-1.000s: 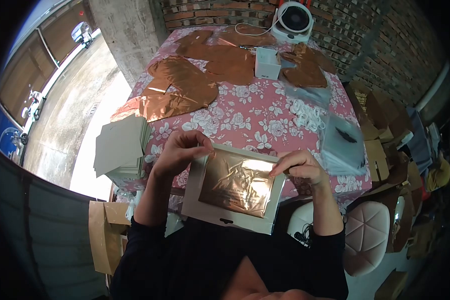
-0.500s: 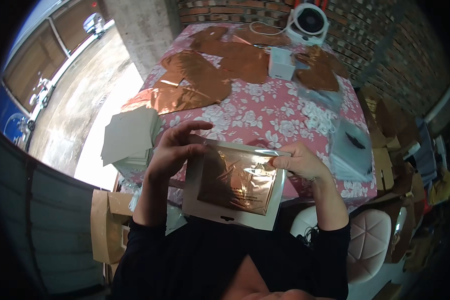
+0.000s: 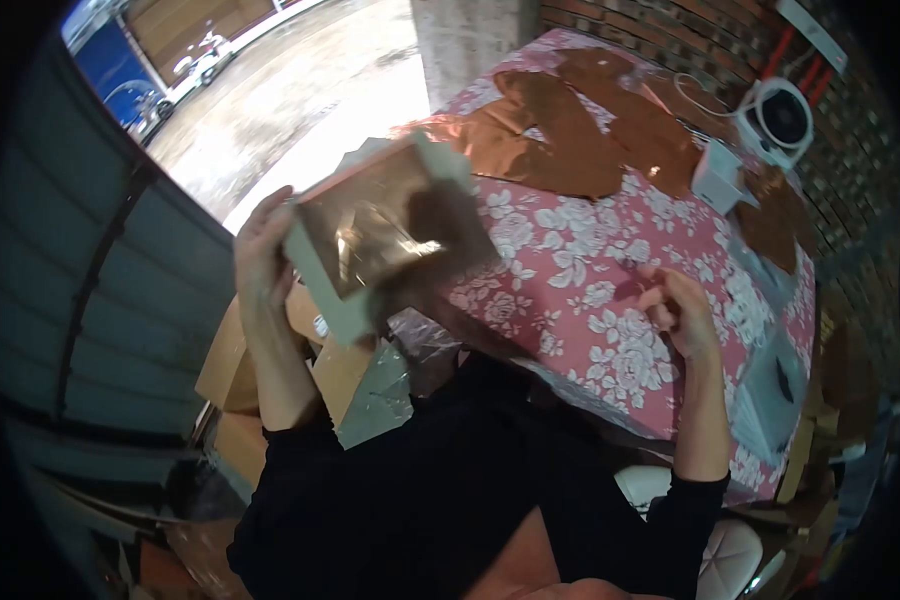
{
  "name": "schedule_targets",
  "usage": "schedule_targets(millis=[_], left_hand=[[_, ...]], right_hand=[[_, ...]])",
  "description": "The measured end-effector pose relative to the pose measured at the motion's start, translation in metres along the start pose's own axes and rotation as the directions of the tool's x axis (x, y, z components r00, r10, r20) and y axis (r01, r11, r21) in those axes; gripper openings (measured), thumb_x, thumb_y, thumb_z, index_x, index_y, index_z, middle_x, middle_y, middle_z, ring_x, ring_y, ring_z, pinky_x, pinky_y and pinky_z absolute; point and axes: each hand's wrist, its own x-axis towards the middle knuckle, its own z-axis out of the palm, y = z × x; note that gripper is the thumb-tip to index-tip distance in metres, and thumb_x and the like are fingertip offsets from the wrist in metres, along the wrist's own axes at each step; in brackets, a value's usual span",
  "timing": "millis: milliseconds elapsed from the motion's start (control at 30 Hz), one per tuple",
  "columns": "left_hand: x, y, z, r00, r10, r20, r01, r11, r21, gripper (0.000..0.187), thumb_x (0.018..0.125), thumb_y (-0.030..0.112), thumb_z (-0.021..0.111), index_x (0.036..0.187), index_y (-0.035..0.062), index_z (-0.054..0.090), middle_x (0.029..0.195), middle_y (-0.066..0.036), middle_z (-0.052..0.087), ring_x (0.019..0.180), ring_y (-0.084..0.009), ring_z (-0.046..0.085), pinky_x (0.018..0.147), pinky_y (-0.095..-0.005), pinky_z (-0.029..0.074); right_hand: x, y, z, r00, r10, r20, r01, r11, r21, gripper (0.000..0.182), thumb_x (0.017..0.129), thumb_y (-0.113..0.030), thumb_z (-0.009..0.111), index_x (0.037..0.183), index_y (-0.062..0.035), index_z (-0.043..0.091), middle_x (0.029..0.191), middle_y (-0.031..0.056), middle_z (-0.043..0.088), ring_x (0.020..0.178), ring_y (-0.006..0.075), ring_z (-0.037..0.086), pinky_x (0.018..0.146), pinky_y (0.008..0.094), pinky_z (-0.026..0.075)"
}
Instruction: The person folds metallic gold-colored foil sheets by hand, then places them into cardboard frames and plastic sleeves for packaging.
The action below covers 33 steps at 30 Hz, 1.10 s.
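My left hand (image 3: pixel 266 248) grips the left edge of a flat pack (image 3: pixel 370 235), a pale card with a folded copper-coloured foil piece in clear film. The pack is tilted and slightly blurred, held over the table's left side. My right hand (image 3: pixel 678 308) is off the pack, above the pink floral tablecloth (image 3: pixel 630 350), with its fingers loosely bent and apart and nothing in them. Large copper foil shapes (image 3: pixel 545 140) lie across the far part of the table.
A white box (image 3: pixel 718 176) and a white fan (image 3: pixel 778 118) stand at the far right. White strings (image 3: pixel 755 305) and a stack of clear bags (image 3: pixel 770 395) lie along the right edge. Cardboard boxes (image 3: pixel 232 355) are at the lower left.
The view has turned left. My left hand has carried the pack to the left, and my right hand has let go of it and now hangs apart over the cloth.
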Motion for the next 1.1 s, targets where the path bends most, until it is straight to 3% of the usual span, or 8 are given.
schedule_targets(millis=[267,333,400,467,633,733,867,1100], left_hand=[[-0.041,-0.057,-0.231,0.516,0.129,-0.846,-0.168,0.985,0.048,0.033,0.085,-0.007,0.053,0.118,-0.0085,0.050,0.099,-0.017,0.059,0.085,-0.0265,0.064,0.071,-0.0370,0.057],[-0.054,-0.128,-0.353,0.601,0.191,-0.776,-0.128,0.981,0.142,0.024,0.082,-0.006,0.052,0.106,-0.0058,0.052,0.097,-0.018,0.056,0.080,-0.0295,0.064,0.068,-0.0392,0.059],[-0.067,-0.150,-0.322,0.438,-0.252,-0.863,0.123,0.968,-0.220,0.014,0.079,-0.001,0.054,0.093,-0.0030,0.051,0.090,-0.015,0.055,0.072,-0.0281,0.064,0.059,-0.0388,0.059],[-0.071,-0.151,-0.247,0.255,-0.347,-0.902,0.378,0.895,-0.238,0.013,0.080,0.004,0.057,0.090,-0.0026,0.052,0.080,-0.012,0.056,0.062,-0.0247,0.062,0.052,-0.0381,0.058],[-0.053,-0.140,-0.092,0.802,-0.045,-0.596,0.125,0.988,0.094,0.012,0.088,0.013,0.062,0.089,0.0008,0.061,0.077,-0.006,0.060,0.056,-0.0121,0.057,0.043,-0.0246,0.046],[-0.072,-0.086,0.048,0.997,0.036,-0.073,-0.023,0.986,0.168,0.015,0.093,0.011,0.057,0.098,-0.0014,0.064,0.076,-0.006,0.063,0.053,-0.0080,0.053,0.047,-0.0207,0.039],[-0.108,-0.064,0.145,0.717,-0.402,0.569,0.426,0.900,0.098,0.044,0.089,-0.003,0.055,0.131,-0.0032,0.044,0.122,-0.017,0.057,0.082,-0.0204,0.067,0.066,-0.0339,0.058],[-0.105,-0.097,0.151,0.587,-0.549,0.595,0.540,0.813,0.218,0.010,0.091,0.009,0.061,0.094,-0.0003,0.062,0.078,-0.005,0.063,0.073,-0.0121,0.062,0.063,-0.0256,0.050]], right_hand=[[0.010,0.018,-0.015,0.994,0.006,-0.113,-0.004,1.000,0.020,0.034,0.099,-0.027,0.048,0.108,0.0029,0.061,0.072,0.0069,0.067,0.041,0.0039,0.037,0.037,0.0193,0.026],[0.010,0.018,-0.011,0.993,0.015,-0.115,-0.012,1.000,0.023,0.034,0.099,-0.027,0.048,0.108,0.0031,0.061,0.072,0.0073,0.067,0.041,0.0039,0.037,0.037,0.0193,0.026],[0.009,0.017,-0.007,0.991,0.008,-0.136,-0.004,1.000,0.030,0.034,0.098,-0.027,0.049,0.108,0.0034,0.061,0.073,0.0077,0.067,0.041,0.0039,0.036,0.037,0.0193,0.025],[0.007,0.014,-0.002,0.997,0.019,-0.080,-0.013,0.997,0.077,0.035,0.098,-0.027,0.049,0.109,0.0040,0.060,0.073,0.0086,0.067,0.042,0.0038,0.036,0.037,0.0193,0.024],[-0.001,-0.004,0.047,0.993,-0.038,-0.113,0.054,0.988,0.144,0.039,0.098,-0.030,0.046,0.106,0.0046,0.060,0.068,0.0087,0.064,0.042,0.0042,0.034,0.038,0.0198,0.025],[-0.004,-0.011,0.080,0.991,-0.130,-0.010,0.129,0.969,0.213,0.040,0.099,-0.030,0.041,0.105,0.0056,0.060,0.066,0.0106,0.063,0.042,0.0054,0.033,0.040,0.0211,0.026],[-0.003,-0.012,0.120,0.940,-0.255,0.228,0.189,0.943,0.274,0.043,0.099,-0.032,0.041,0.105,0.0066,0.059,0.065,0.0108,0.061,0.045,0.0050,0.033,0.042,0.0223,0.028],[0.005,0.000,0.141,0.902,-0.273,0.334,0.211,0.954,0.211,0.041,0.097,-0.028,0.043,0.113,0.0059,0.059,0.086,0.0090,0.062,0.071,0.0130,0.057,0.063,0.0247,0.043]])
